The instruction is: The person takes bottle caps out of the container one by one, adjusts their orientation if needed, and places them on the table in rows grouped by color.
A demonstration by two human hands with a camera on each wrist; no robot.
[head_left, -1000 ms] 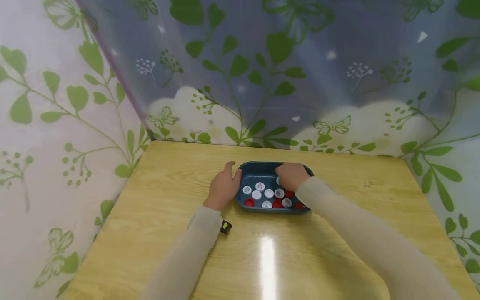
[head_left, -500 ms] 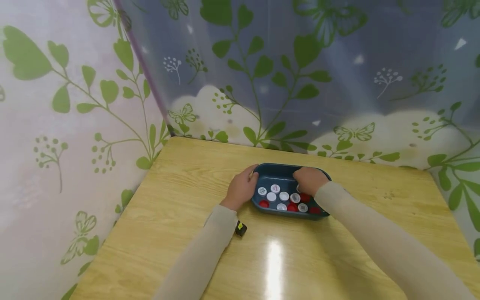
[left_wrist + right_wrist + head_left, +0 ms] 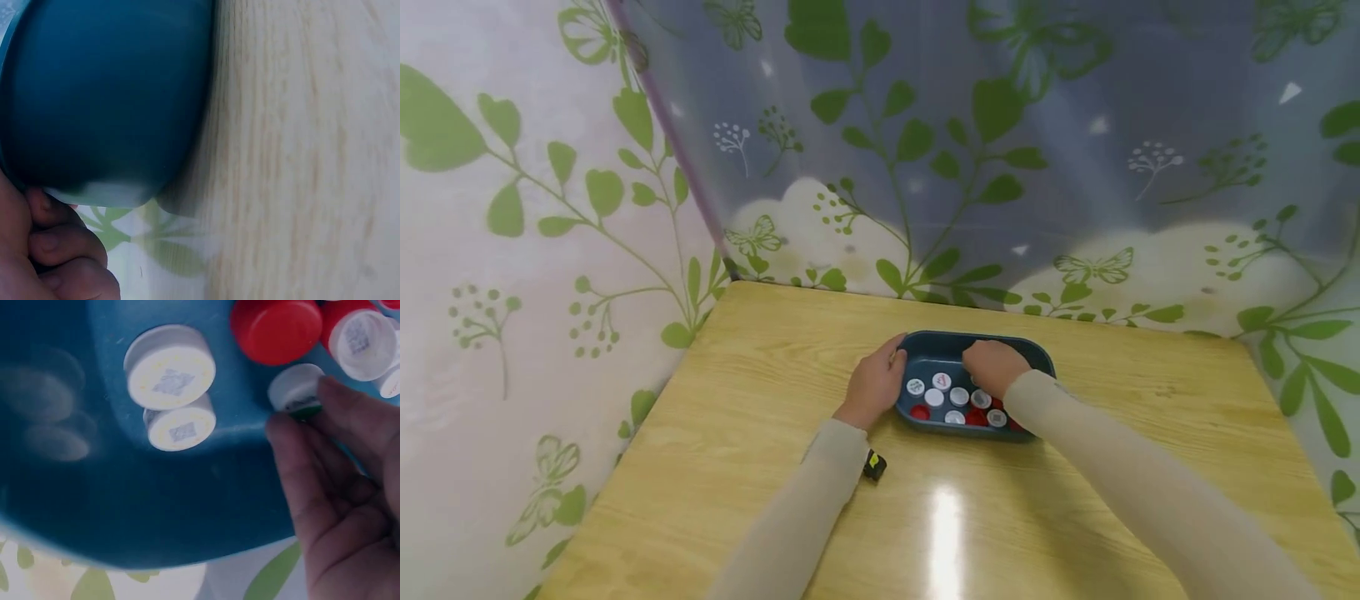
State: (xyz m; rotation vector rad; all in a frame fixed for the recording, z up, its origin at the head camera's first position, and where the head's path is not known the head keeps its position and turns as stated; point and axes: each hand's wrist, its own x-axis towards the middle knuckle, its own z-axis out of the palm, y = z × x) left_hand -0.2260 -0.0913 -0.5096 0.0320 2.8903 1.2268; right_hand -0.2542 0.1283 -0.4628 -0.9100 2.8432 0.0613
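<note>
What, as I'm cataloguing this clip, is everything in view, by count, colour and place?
wall covering: two sides, pale and blue-grey with green leaves, back and left
wood-grain table: one, yellow, foreground
tray: one, dark teal-blue, on the table
white caps: at least seven, white, in the tray
red caps: at least three, red, in the tray
held cap: one, white and green, inside the tray
small device: one, black and yellow, by the left sleeve
sleeves: two, beige, both arms
left grip: one, bare, holding the tray's left end
right grip: one, bare, pinching the held cap
</note>
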